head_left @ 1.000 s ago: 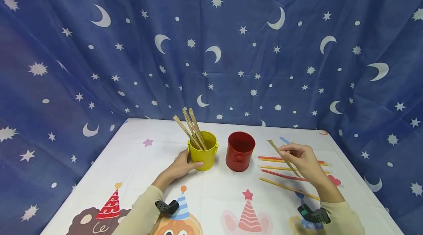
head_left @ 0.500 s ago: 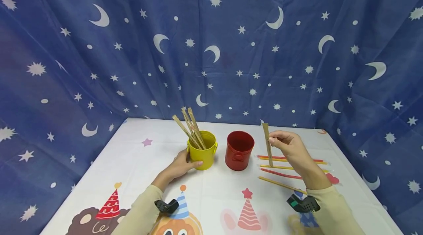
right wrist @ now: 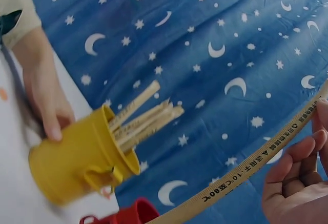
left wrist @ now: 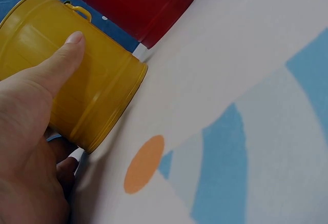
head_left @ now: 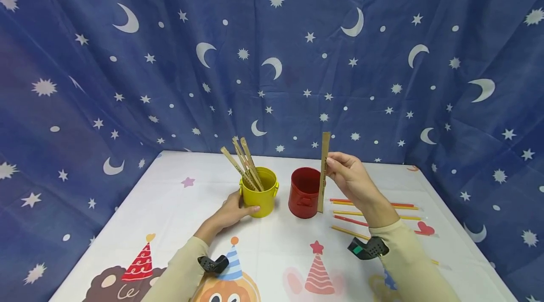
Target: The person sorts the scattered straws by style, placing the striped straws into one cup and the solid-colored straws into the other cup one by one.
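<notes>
My left hand (head_left: 231, 213) grips the small yellow bucket (head_left: 262, 204), thumb across its front and the other fingers around its back and underside edge. Several paper-wrapped straws (right wrist: 148, 124) lean out of that bucket. Between thumb and fingers, my right hand (head_left: 356, 181) pinches another brown paper-wrapped straw (head_left: 324, 170), held nearly upright. Black printing runs along its wrapper (right wrist: 241, 170) in the right wrist view. The straw overlaps the right side of the red bucket (head_left: 301, 198) in the head view, its lower end level with the bucket's base.
Several red and yellow straws (head_left: 352, 213), apparently in clear sleeves, lie on the table at the right, partly behind the right forearm. A white cloth with party-hat animals (head_left: 170, 198) covers the table. Behind it hangs a blue curtain (head_left: 238, 56) with moons and stars.
My right hand has moved left and up from above the loose straws to beside the red bucket, turning the wrapped straw from slanted to nearly upright. The left hand stays on the yellow bucket.
</notes>
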A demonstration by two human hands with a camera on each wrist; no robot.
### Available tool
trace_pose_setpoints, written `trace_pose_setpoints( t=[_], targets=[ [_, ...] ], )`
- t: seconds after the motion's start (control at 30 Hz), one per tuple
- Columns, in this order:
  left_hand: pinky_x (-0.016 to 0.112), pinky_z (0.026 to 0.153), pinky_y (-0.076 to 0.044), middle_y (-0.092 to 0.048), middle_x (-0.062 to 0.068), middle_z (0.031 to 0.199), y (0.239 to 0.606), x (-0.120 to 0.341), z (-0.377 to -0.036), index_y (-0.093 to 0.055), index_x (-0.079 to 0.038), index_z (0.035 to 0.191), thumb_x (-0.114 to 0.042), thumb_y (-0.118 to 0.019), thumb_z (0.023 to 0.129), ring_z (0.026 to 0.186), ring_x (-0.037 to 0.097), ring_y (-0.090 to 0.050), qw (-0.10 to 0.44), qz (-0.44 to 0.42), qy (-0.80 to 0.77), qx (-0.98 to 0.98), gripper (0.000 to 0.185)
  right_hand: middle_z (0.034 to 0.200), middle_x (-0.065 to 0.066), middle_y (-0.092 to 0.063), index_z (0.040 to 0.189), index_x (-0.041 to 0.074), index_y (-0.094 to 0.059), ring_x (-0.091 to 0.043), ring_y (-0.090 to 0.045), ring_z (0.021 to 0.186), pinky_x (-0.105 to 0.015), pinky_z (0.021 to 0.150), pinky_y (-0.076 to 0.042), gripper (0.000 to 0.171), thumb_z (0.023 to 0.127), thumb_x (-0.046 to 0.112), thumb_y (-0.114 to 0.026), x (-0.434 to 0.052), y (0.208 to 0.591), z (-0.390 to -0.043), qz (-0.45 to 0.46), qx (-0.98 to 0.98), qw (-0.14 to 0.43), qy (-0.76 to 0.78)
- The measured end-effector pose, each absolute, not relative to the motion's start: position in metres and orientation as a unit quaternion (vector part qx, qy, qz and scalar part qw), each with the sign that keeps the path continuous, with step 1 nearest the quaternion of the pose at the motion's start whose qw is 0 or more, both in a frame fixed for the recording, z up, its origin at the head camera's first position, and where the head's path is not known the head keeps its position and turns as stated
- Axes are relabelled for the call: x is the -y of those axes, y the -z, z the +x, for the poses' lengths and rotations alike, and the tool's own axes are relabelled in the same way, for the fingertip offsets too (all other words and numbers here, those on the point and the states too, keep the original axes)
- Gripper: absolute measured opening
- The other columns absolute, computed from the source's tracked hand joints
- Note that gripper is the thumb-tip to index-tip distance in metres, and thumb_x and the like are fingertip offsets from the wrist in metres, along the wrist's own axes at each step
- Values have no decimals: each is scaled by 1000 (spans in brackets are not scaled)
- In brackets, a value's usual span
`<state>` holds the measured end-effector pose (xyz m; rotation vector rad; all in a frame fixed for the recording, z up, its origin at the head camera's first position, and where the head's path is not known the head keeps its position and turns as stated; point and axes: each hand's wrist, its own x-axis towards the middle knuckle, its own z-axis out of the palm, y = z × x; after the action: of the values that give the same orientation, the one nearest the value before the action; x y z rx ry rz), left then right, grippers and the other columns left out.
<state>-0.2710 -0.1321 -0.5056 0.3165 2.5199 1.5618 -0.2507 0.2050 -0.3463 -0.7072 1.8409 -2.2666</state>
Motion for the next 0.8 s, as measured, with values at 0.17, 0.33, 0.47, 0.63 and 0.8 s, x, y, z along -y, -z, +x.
trace_pose_setpoints(
  t=[0.17,0.33,0.47,0.63,0.8],
  targets=[
    [54,127,-24,-38,18,162,506,133,-271,-32,-4,158,-45,-77,86,152,36,-33,86,100,-516,-846,94,88,7,-67,99,21,-75,-8,-58,81,-20,84,-52,32,106,6,-47,-189,336,-257,-223,-570,88,786],
    [54,128,-22,-36,17,163,505,133,-272,-31,-5,158,-45,-78,86,153,36,-31,83,99,-517,-846,95,88,7,-69,97,20,-73,-7,-59,83,-23,83,-49,29,106,9,-49,-173,324,-264,-201,-528,101,819],
    [54,127,-22,-35,18,163,505,133,-273,-30,-5,158,-45,-77,86,153,37,-30,86,102,-516,-846,95,89,7,-69,98,19,-70,-8,-59,85,-24,84,-47,25,107,11,-47,-162,314,-268,-190,-495,113,840],
    [54,127,-23,-36,18,163,505,131,-271,-30,-4,158,-44,-77,87,153,37,-31,84,107,-517,-845,94,89,6,-69,99,18,-70,-8,-60,85,-24,83,-47,31,109,11,-42,-147,304,-274,-179,-472,109,856],
    [54,128,-21,-37,18,163,505,132,-271,-31,-4,158,-45,-78,86,154,36,-30,82,106,-517,-845,95,87,6,-70,97,17,-71,-8,-62,82,-23,80,-48,34,109,11,-40,-132,297,-284,-177,-449,98,870]
  ],
)
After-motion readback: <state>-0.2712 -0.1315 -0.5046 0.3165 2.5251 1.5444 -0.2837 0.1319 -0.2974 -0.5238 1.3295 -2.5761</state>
